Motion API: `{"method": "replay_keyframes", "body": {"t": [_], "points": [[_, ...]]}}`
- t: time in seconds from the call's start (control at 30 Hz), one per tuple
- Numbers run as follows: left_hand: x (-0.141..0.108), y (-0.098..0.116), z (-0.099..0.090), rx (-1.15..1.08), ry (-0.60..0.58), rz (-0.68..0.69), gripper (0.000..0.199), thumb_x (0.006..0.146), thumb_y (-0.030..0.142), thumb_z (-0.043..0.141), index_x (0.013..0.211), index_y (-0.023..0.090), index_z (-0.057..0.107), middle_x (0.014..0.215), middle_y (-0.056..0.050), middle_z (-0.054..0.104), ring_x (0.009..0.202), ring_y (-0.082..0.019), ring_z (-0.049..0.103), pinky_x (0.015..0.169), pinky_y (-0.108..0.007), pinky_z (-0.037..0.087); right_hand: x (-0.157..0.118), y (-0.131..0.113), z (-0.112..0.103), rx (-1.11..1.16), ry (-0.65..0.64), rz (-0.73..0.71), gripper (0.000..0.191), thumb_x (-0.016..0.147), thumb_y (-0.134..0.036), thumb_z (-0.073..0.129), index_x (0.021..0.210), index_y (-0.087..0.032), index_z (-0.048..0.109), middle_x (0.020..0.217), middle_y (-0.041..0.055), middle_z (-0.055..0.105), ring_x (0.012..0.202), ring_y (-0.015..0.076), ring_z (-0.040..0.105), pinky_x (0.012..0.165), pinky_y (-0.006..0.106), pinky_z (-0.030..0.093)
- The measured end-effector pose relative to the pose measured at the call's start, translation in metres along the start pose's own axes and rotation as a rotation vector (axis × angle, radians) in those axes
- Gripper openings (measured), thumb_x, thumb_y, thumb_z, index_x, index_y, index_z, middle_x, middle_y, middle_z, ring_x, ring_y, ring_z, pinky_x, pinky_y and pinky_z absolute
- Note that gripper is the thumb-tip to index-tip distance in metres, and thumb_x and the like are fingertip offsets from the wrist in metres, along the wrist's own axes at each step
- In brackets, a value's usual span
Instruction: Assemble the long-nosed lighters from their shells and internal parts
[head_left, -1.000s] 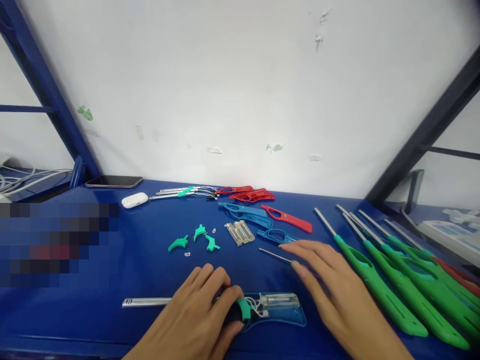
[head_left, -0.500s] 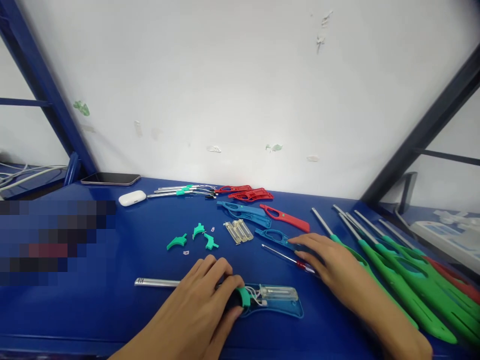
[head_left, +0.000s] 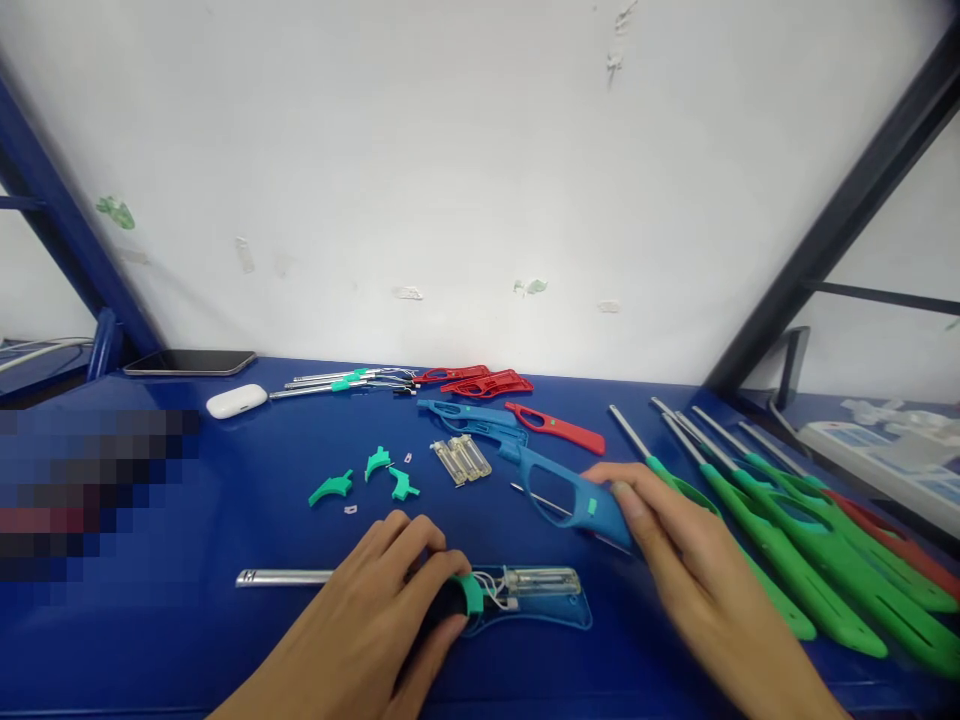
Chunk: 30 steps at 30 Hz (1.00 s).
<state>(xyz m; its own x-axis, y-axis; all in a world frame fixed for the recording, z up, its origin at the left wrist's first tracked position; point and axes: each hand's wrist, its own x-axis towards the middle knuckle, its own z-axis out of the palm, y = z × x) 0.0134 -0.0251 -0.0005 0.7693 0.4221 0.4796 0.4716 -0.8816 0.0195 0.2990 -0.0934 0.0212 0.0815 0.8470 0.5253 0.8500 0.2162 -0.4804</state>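
My left hand (head_left: pixel 390 610) grips a partly built lighter at the table's front. Its blue half-shell (head_left: pixel 555 606) lies open side up, holding a clear fuel tank (head_left: pixel 541 581), white wires and a green trigger (head_left: pixel 473 596) at my fingertips. A silver metal tube (head_left: pixel 285 577) sticks out to the left from under the hand. My right hand (head_left: pixel 679 540) holds a second blue half-shell (head_left: pixel 611 515) by its handle end, raised off the table and tilted. Behind this shell a screwdriver (head_left: pixel 529 492) is mostly hidden, with part of its shaft showing.
Loose green triggers (head_left: pixel 330 487), clear tanks (head_left: pixel 461 460), blue shells (head_left: pixel 469 415) and red shells (head_left: pixel 487 383) lie beyond my hands. Finished green lighters (head_left: pixel 810 540) lie at the right. A white case (head_left: pixel 236 401) and a phone (head_left: pixel 190 362) are at the back left.
My right hand has taken hold of the blue half-shell, lifted it off the table and turned it outer side up. My left hand keeps its grip. The view has shifted slightly.
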Motion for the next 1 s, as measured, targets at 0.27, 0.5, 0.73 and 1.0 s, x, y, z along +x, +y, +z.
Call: {"method": "replay_keyframes", "body": {"t": [0.27, 0.5, 0.73, 1.0], "points": [[0.002, -0.001, 0.001, -0.031, 0.032, -0.031, 0.029, 0.102, 0.018, 0.056, 0.128, 0.026, 0.064, 0.115, -0.006, 0.075, 0.108, -0.029, 0.076, 0.098, -0.051, 0.067, -0.01, -0.002, 0.02, 0.027, -0.287, -0.023, 0.035, 0.113, -0.024, 0.034, 0.136, -0.033, 0.059, 0.13, 0.0022, 0.075, 0.119, 0.0183, 0.075, 0.103, 0.031, 0.059], [-0.004, -0.003, 0.004, -0.02, 0.024, -0.032, 0.032, 0.104, 0.021, 0.056, 0.134, 0.026, 0.064, 0.121, -0.007, 0.075, 0.115, -0.03, 0.074, 0.103, -0.053, 0.064, -0.02, 0.012, 0.03, -0.084, -0.347, -0.03, 0.047, 0.106, -0.017, 0.041, 0.146, -0.037, 0.056, 0.138, 0.0041, 0.073, 0.125, 0.0237, 0.074, 0.101, 0.042, 0.063], [0.0, -0.002, 0.003, -0.041, 0.057, -0.044, 0.027, 0.104, 0.022, 0.053, 0.128, 0.026, 0.065, 0.112, -0.007, 0.074, 0.104, -0.03, 0.075, 0.09, -0.049, 0.069, -0.027, 0.007, 0.036, -0.114, -0.345, 0.004, 0.045, 0.11, -0.02, 0.032, 0.141, -0.036, 0.061, 0.139, 0.0045, 0.073, 0.13, 0.0252, 0.071, 0.101, 0.045, 0.063], [0.003, -0.006, 0.007, -0.045, 0.099, -0.057, 0.023, 0.097, 0.021, 0.061, 0.118, 0.03, 0.061, 0.102, 0.0, 0.074, 0.09, -0.024, 0.076, 0.084, -0.039, 0.068, -0.022, 0.002, 0.022, -0.053, -0.024, -0.014, 0.033, 0.105, -0.05, 0.062, 0.136, -0.039, 0.06, 0.129, -0.006, 0.079, 0.115, 0.0148, 0.079, 0.087, 0.014, 0.062]]}}
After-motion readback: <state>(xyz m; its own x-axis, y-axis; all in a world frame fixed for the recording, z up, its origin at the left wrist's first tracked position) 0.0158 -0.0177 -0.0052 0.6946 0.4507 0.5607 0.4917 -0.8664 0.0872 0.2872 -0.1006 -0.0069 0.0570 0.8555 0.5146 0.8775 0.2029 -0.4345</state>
